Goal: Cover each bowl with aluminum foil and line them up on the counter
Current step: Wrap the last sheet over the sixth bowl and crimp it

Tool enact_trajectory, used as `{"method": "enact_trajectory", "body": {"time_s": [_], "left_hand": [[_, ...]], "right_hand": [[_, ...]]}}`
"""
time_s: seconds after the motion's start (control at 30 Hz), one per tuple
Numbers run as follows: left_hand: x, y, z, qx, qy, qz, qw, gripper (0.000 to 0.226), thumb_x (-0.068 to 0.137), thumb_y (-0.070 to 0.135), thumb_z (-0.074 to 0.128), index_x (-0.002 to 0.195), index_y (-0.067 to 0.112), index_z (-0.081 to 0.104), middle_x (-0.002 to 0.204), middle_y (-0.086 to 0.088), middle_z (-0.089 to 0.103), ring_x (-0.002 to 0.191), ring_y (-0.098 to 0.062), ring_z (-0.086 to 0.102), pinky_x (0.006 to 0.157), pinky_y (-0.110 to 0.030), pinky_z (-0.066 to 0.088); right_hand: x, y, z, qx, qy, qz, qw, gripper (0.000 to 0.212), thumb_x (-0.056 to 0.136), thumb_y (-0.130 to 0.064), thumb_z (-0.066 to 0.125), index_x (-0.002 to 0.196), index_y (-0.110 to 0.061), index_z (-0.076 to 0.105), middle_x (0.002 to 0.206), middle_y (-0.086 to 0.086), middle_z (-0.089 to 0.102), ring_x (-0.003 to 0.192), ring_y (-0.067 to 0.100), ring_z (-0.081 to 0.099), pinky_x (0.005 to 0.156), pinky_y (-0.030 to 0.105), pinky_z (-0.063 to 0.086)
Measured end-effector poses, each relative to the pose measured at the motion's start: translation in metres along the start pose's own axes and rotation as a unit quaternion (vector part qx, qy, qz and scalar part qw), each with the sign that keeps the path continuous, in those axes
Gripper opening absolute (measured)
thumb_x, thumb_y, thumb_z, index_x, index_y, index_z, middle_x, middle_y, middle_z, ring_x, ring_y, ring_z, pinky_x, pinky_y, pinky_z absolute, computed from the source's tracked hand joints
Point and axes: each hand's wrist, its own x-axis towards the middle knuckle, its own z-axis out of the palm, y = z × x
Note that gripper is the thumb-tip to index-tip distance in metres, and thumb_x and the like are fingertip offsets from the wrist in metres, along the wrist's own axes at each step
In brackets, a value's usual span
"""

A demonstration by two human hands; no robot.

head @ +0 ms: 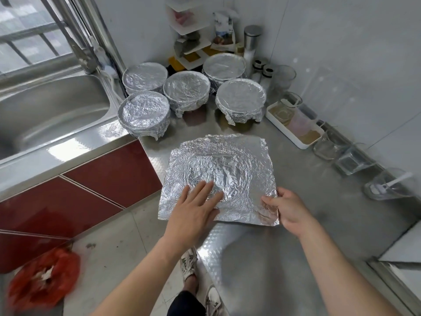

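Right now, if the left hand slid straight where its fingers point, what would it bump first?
Just more foil sheet; beyond its far corner, probably the white tray, but depth is unclear.

Home kitchen: steel sink (pixel 45 103), counter (pixel 296 201), spice jars (pixel 262 69).

Foil sheet (pixel 227 165): opaque, so whatever lies beneath it is hidden and only a faint round swell shows. Right hand (pixel 289 208): grips the sheet's near right corner; which fingers pass beneath cannot be told. Left hand (pixel 193 208): flat on the sheet, masking the foil under the palm. Foil-covered bowls (pixel 186 87): contents hidden. Sink (pixel 45 106): cut by the left edge. Red bag (pixel 43 277): blurred, contents indistinct. Corner shelf (pixel 189 26): cropped at the top, labels too small to read.
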Motion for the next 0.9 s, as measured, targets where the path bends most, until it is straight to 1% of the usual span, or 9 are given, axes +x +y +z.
{"method": "enact_trajectory", "body": {"time_s": [0.13, 0.3, 0.43, 0.53, 0.57, 0.67, 0.7, 0.8, 0.9], "left_hand": [[0.0, -0.005, 0.0, -0.014, 0.08, 0.021, 0.996, 0.038, 0.097, 0.04, 0.046, 0.127, 0.024, 0.065, 0.136, -0.008, 0.059, 0.126, -0.031, 0.054, 0.103, -0.051, 0.046], [0.005, -0.01, -0.002, -0.016, 0.137, 0.042, 0.99, 0.028, 0.095, 0.034, 0.056, 0.11, 0.016, 0.072, 0.11, -0.006, 0.067, 0.102, -0.028, 0.059, 0.082, -0.041, 0.054], [0.005, -0.015, -0.002, -0.015, 0.135, 0.04, 0.99, 0.028, 0.095, 0.034, 0.057, 0.109, 0.014, 0.072, 0.106, -0.004, 0.065, 0.098, -0.027, 0.059, 0.08, -0.038, 0.053], [0.002, -0.019, 0.0, 0.0, 0.113, 0.049, 0.992, 0.028, 0.094, 0.034, 0.058, 0.11, 0.015, 0.071, 0.106, -0.004, 0.064, 0.1, -0.026, 0.059, 0.081, -0.038, 0.054], [0.001, -0.019, 0.0, 0.004, 0.111, 0.052, 0.993, 0.029, 0.094, 0.035, 0.057, 0.11, 0.015, 0.072, 0.106, -0.004, 0.064, 0.1, -0.026, 0.059, 0.08, -0.038, 0.054], [0.001, -0.017, -0.003, 0.02, 0.118, 0.062, 0.991, 0.031, 0.092, 0.036, 0.054, 0.108, 0.017, 0.073, 0.102, -0.001, 0.065, 0.096, -0.022, 0.059, 0.075, -0.032, 0.053], [0.001, -0.016, -0.004, 0.025, 0.12, 0.065, 0.99, 0.032, 0.091, 0.036, 0.053, 0.107, 0.018, 0.074, 0.1, 0.001, 0.065, 0.094, -0.02, 0.059, 0.071, -0.029, 0.052], [0.002, -0.014, -0.008, 0.031, 0.121, 0.063, 0.99, 0.036, 0.089, 0.037, 0.05, 0.107, 0.019, 0.075, 0.097, 0.003, 0.066, 0.091, -0.017, 0.059, 0.068, -0.024, 0.05], [0.001, -0.013, -0.009, 0.01, 0.13, 0.06, 0.99, 0.032, 0.091, 0.036, 0.053, 0.107, 0.017, 0.074, 0.098, 0.002, 0.066, 0.092, -0.017, 0.058, 0.07, -0.025, 0.049]], "right_hand": [[0.001, -0.003, 0.003, 0.008, 0.016, 0.011, 1.0, 0.02, 0.083, 0.013, 0.06, 0.087, -0.006, 0.061, 0.088, 0.017, 0.068, 0.09, 0.036, 0.061, 0.097, 0.063, 0.043], [0.0, -0.009, 0.008, 0.02, 0.029, -0.005, 0.999, 0.019, 0.085, 0.01, 0.058, 0.085, -0.008, 0.062, 0.088, 0.018, 0.066, 0.09, 0.036, 0.06, 0.095, 0.065, 0.044], [-0.001, -0.012, 0.015, 0.005, 0.039, -0.054, 0.998, 0.019, 0.087, 0.008, 0.059, 0.093, -0.009, 0.062, 0.093, 0.016, 0.066, 0.086, 0.033, 0.063, 0.08, 0.055, 0.055], [-0.001, -0.01, 0.019, -0.012, 0.048, -0.059, 0.997, 0.02, 0.087, 0.009, 0.058, 0.091, -0.011, 0.061, 0.083, 0.009, 0.067, 0.064, 0.021, 0.067, 0.051, 0.036, 0.058], [0.0, -0.009, 0.019, -0.026, 0.054, -0.064, 0.996, 0.022, 0.086, 0.009, 0.058, 0.088, -0.012, 0.061, 0.082, 0.009, 0.067, 0.062, 0.018, 0.066, 0.051, 0.035, 0.058], [0.003, -0.006, 0.019, -0.056, 0.063, -0.075, 0.994, 0.026, 0.084, 0.01, 0.058, 0.085, -0.016, 0.061, 0.086, 0.012, 0.066, 0.074, 0.028, 0.064, 0.071, 0.052, 0.058], [0.002, -0.006, 0.02, -0.058, 0.068, -0.083, 0.993, 0.028, 0.085, 0.01, 0.056, 0.086, -0.017, 0.06, 0.086, 0.013, 0.065, 0.074, 0.029, 0.063, 0.067, 0.051, 0.059], [0.002, -0.007, 0.025, -0.064, 0.072, -0.111, 0.989, 0.036, 0.088, 0.009, 0.051, 0.089, -0.026, 0.057, 0.087, 0.009, 0.06, 0.071, 0.027, 0.062, 0.049, 0.033, 0.057], [0.001, -0.005, 0.03, -0.092, 0.093, -0.139, 0.982, 0.048, 0.084, 0.004, 0.057, 0.085, -0.043, 0.063, 0.084, 0.003, 0.066, 0.071, 0.024, 0.063, 0.064, 0.045, 0.06]]}}
